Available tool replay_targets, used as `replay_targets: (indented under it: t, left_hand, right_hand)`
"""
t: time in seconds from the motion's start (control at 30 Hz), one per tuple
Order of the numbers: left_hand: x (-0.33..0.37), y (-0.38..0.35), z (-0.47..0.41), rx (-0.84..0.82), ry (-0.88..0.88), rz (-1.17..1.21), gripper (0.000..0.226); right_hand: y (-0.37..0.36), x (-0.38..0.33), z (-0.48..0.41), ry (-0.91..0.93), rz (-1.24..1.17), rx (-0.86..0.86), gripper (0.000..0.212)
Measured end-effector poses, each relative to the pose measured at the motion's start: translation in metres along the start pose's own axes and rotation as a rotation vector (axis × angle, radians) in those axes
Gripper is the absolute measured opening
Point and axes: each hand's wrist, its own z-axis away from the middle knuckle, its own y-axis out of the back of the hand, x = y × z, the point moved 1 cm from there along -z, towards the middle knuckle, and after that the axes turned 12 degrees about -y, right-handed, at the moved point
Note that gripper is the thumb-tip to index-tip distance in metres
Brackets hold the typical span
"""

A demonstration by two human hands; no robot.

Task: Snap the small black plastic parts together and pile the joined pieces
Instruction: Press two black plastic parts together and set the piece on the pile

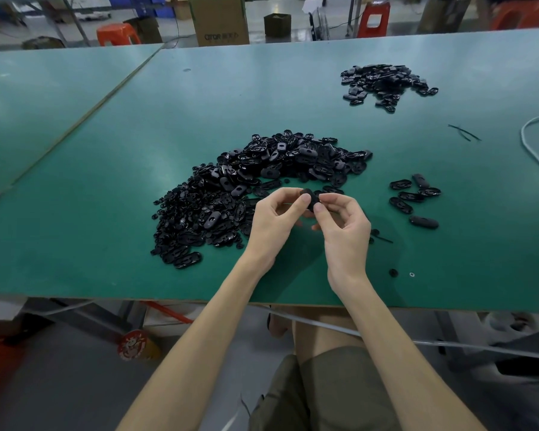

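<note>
A small black part (311,199) is pinched between both hands above the table (106,213); left hand (273,217) and right hand (344,220) curl around it, thumbs pressing; the far pile (386,84) lies ahead-right, nearer the right hand.

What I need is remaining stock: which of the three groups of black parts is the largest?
The central heap, just beyond the left hand; it holds far more parts than the far pile at back right or the few loose pieces at near right.
</note>
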Motion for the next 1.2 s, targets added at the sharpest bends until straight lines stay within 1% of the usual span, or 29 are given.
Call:
replay_targets:
  t: [0.1, 0.3, 0.5, 0.87, 1.03, 1.2]
  left_hand:
    - [-0.0009, 0.0008, -0.0001, 0.001, 0.018, 0.017, 0.007]
    - [-0.0023, 0.0040, -0.0009, 0.023, 0.075, 0.064, 0.019]
    - [-0.0036, 0.0039, -0.0019, 0.028, 0.082, 0.060, 0.020]
    - [-0.0041, 0.0039, -0.0018, 0.014, 0.084, 0.069, 0.011]
    - [-0.0037, 0.0042, -0.0012, 0.020, 0.076, 0.077, 0.020]
    - [-0.0010, 0.0042, -0.0005, 0.031, 0.091, 0.129, 0.023]
  right_hand:
    - [0.0006, 0.0005, 0.0001, 0.000, -0.001, -0.004, 0.013]
    - [0.0002, 0.0001, 0.0003, 0.000, -0.036, -0.021, 0.009]
    - [-0.0002, -0.0009, 0.0008, 0.011, -0.035, -0.038, 0.009]
    - [0.0006, -0.0015, 0.0009, 0.004, -0.040, -0.064, 0.012]
    - [0.0006, -0.0015, 0.0020, -0.005, -0.046, -0.090, 0.017]
    - [0.0005, -0.0028, 0.0033, -0.001, -0.050, -0.110, 0.018]
